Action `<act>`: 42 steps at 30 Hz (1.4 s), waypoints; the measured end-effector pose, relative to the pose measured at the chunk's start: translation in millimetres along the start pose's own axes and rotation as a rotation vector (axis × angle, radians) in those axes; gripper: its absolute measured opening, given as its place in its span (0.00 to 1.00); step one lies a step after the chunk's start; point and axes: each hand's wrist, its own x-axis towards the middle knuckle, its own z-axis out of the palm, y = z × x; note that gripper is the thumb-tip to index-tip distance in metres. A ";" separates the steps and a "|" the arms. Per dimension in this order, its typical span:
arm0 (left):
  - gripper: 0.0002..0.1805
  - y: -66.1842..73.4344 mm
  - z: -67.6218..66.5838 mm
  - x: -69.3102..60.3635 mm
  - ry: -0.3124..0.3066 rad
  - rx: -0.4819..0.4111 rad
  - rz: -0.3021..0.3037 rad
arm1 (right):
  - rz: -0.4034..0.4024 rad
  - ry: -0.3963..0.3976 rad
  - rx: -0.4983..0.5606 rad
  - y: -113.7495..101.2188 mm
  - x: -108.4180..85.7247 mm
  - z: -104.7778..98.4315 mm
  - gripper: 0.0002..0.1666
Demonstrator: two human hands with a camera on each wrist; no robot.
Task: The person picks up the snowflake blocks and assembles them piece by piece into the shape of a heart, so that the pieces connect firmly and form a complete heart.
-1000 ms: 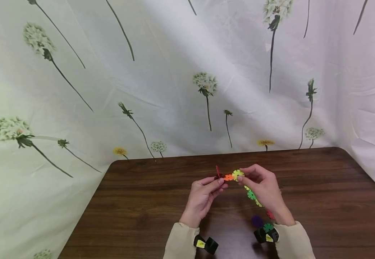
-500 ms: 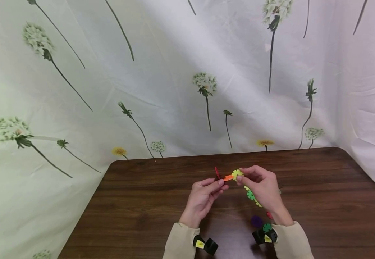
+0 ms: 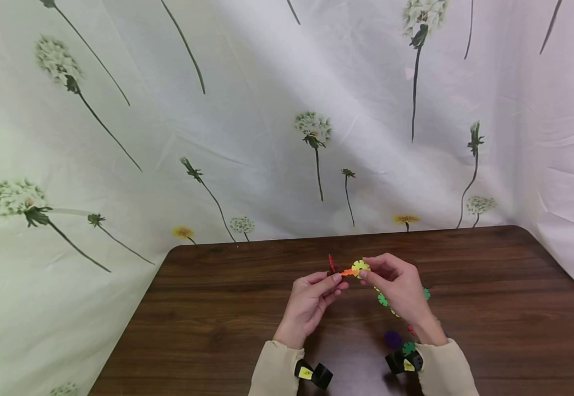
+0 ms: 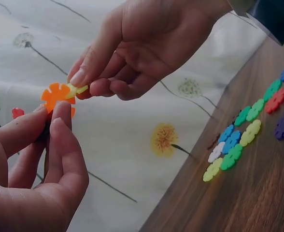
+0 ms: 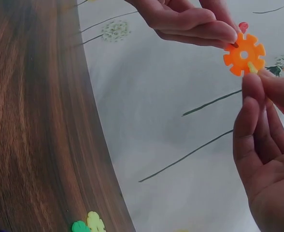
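Note:
Above the table, both hands hold a small joined set of notched plastic interlocking discs. My left hand (image 3: pixel 309 305) pinches a dark disc, mostly hidden by the fingers, with a red disc (image 3: pixel 332 263) sticking up from it. An orange disc (image 5: pixel 244 54) extends from the left fingertips toward the right hand. My right hand (image 3: pixel 400 286) pinches a yellow disc (image 3: pixel 360 268) between thumb and fingers. Its edge meets the orange disc's edge, with the two set at an angle to each other. In the left wrist view the yellow disc (image 4: pixel 76 91) shows nearly edge-on.
Several loose discs lie on the brown wooden table (image 3: pixel 217 308), partly behind the right arm. Among them are a purple disc (image 3: pixel 393 339), a green disc (image 3: pixel 408 348) and a white disc (image 4: pixel 217 152). A flower-print cloth (image 3: pixel 267 137) hangs behind the table.
The right hand and yellow disc have shifted slightly left, toward the orange disc. The orange disc has turned to look thinner in the head view. The left hand is nearly still.

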 end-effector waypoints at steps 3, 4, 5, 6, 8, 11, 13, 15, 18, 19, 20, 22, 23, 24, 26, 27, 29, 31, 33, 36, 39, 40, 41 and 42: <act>0.03 -0.4 1.3 0.4 0.000 -0.003 -0.003 | 0.003 -0.005 -0.039 0.8 -0.1 -2.0 0.14; 0.03 -0.4 1.9 0.3 -0.002 -0.004 -0.006 | 0.001 -0.006 -0.053 1.1 -0.2 -2.8 0.15; 0.03 -0.7 2.1 0.4 -0.006 -0.004 -0.009 | 0.000 -0.007 -0.064 1.5 -0.2 -3.6 0.15; 0.03 -0.9 2.4 0.3 -0.011 -0.005 -0.013 | 0.001 -0.011 -0.070 1.8 -0.2 -4.3 0.16; 0.04 -1.4 2.7 0.4 -0.024 -0.001 -0.017 | 0.000 -0.020 -0.072 2.5 -0.2 -5.2 0.17; 0.08 -2.1 2.6 0.3 -0.048 0.002 -0.023 | -0.003 -0.028 -0.062 3.4 0.1 -5.4 0.17; 0.13 -2.3 2.4 0.2 -0.066 0.008 -0.026 | -0.006 -0.030 -0.045 3.7 0.3 -5.0 0.17; 0.17 -2.4 2.3 -0.3 -0.081 0.014 -0.028 | -0.013 -0.036 -0.033 3.5 0.3 -4.4 0.17; 0.20 -2.5 2.5 -1.0 -0.094 0.015 -0.027 | -0.023 -0.045 -0.021 2.2 0.0 -3.8 0.16; 0.20 -2.6 2.5 -1.2 -0.096 0.013 -0.024 | -0.026 -0.049 -0.019 1.8 -0.1 -3.7 0.16; 0.20 -2.7 2.8 -1.4 -0.097 0.011 -0.023 | -0.030 -0.052 -0.019 1.2 -0.3 -3.7 0.16; 0.21 -3.0 3.4 -1.8 -0.102 0.010 -0.018 | -0.032 -0.052 -0.015 0.4 -0.7 -3.9 0.16; 0.21 -3.1 4.0 -1.8 -0.103 0.010 -0.016 | -0.035 -0.054 -0.015 0.3 -0.8 -4.0 0.16; 0.22 -3.3 4.3 -1.9 -0.106 0.013 -0.015 | -0.034 -0.056 -0.018 -0.1 -0.9 -4.2 0.16; 0.22 -3.1 5.1 -2.3 -0.114 0.019 -0.014 | -0.022 -0.061 -0.020 0.0 -1.0 -4.1 0.16; 0.22 -3.1 5.2 -2.3 -0.117 0.020 -0.014 | -0.017 -0.063 -0.022 0.0 -1.0 -4.2 0.16; 0.19 -3.1 5.5 -2.4 -0.121 0.022 -0.016 | -0.012 -0.067 -0.026 -0.3 -0.8 -4.2 0.16; 0.17 -3.3 5.1 -2.2 -0.123 0.036 -0.019 | -0.016 -0.070 -0.027 -0.5 -0.7 -4.5 0.16; 0.15 -3.7 4.6 -1.7 -0.118 0.060 -0.024 | -0.034 -0.073 -0.030 -1.1 -0.4 -5.0 0.16; 0.15 -4.0 3.9 -1.6 -0.110 0.099 -0.043 | -0.050 -0.077 -0.036 -1.5 0.1 -5.3 0.15; 0.16 -4.3 3.5 -1.7 -0.108 0.120 -0.062 | -0.044 -0.077 -0.030 -1.9 0.5 -5.2 0.15; 0.17 -4.3 3.4 -2.0 -0.109 0.122 -0.067 | -0.043 -0.078 -0.030 -2.1 0.5 -5.2 0.14; 0.17 -4.3 3.4 -2.1 -0.110 0.123 -0.071 | -0.043 -0.080 -0.028 -2.2 0.6 -5.2 0.14; 0.17 -4.4 3.4 -2.2 -0.112 0.123 -0.072 | -0.045 -0.081 -0.029 -2.1 0.6 -5.3 0.14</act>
